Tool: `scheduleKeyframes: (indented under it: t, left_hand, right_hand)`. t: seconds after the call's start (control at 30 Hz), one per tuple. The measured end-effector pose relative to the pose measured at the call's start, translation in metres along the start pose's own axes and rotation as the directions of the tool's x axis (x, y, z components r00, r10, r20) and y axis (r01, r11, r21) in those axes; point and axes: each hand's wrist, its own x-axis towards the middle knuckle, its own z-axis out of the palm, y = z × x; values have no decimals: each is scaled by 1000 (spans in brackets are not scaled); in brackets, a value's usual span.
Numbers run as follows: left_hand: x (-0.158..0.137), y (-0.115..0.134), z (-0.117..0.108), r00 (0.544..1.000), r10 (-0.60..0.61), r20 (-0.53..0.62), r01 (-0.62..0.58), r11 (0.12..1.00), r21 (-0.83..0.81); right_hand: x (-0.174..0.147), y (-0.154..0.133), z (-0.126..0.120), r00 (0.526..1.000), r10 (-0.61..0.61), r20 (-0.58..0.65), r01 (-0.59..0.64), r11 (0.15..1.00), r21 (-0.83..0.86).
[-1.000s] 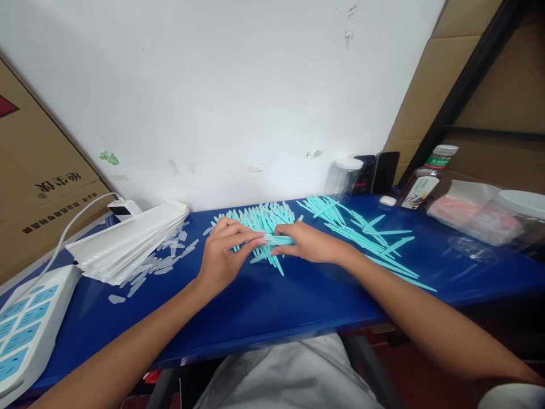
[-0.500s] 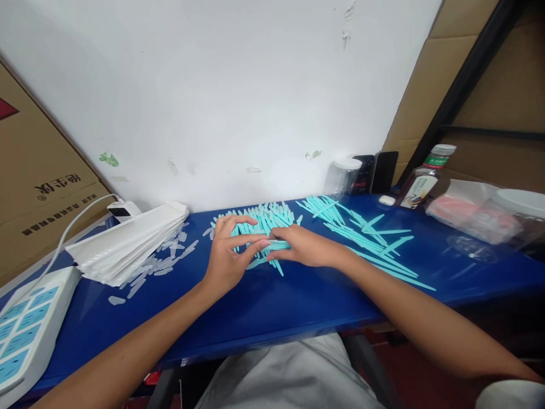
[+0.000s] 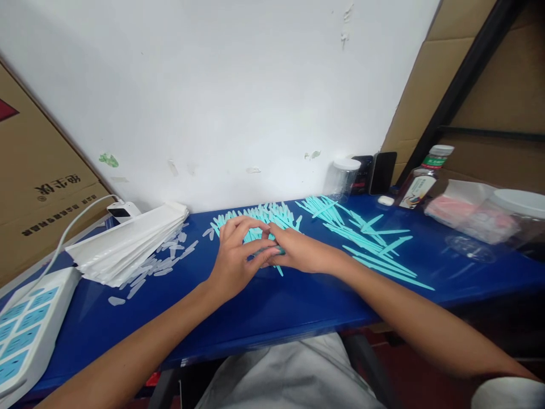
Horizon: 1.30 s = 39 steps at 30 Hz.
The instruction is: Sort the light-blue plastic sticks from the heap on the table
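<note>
My left hand (image 3: 238,253) and my right hand (image 3: 296,247) meet over the middle of the blue table. Their fingertips close around a slim turquoise stick (image 3: 280,250), which looks like an eyebrow razor; most of it is hidden by the fingers. Just behind the hands lies a dense row of turquoise sticks with pale, translucent ends (image 3: 272,211). To the right, more turquoise sticks (image 3: 361,241) are spread in loose bunches. Small translucent caps (image 3: 164,264) lie scattered on the left, beside a fanned stack of white sleeves (image 3: 128,250).
A power strip (image 3: 32,324) and a white device (image 3: 123,210) with a cable stand at the left. Toward the back right are a clear jar (image 3: 344,176), phones (image 3: 382,173), a bottle (image 3: 421,179) and a pink-filled bag (image 3: 470,213). A white wall (image 3: 255,102) backs the table (image 3: 238,324).
Both hands have drawn closer, fingertips now meeting. The turquoise stick between them, more visible before, is now mostly covered. Objects on the table keep their places.
</note>
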Motion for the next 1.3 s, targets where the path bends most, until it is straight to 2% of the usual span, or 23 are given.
scheduleKeyframes:
  t: [0.37, 0.67, 0.83, 1.07, 1.3]
  left_hand:
    - [-3, 1, -2, 989, -24, 148, 27, 1000, -14]
    - [-1, -12, -11, 997, -53, 65, 53, 999, 1]
    - [-2, -15, -11, 998, -50, 49, 53, 997, -47]
    - [-2, -14, -12, 1000, 9, 12, -7, 988, -153]
    - [0, -14, -11, 999, 32, 5, -30, 982, -187]
  right_hand:
    - [0, 1, -4, 999, -34, -1, 33, 995, -97]
    - [-5, 14, -14, 996, 56, -63, -68, 973, -222]
    - [-8, 11, -15, 991, 115, -63, -125, 975, -183]
    - [-8, 1, -9, 996, 86, -30, -90, 980, -177]
    - [-5, 6, -6, 999, 45, -30, -50, 981, -190]
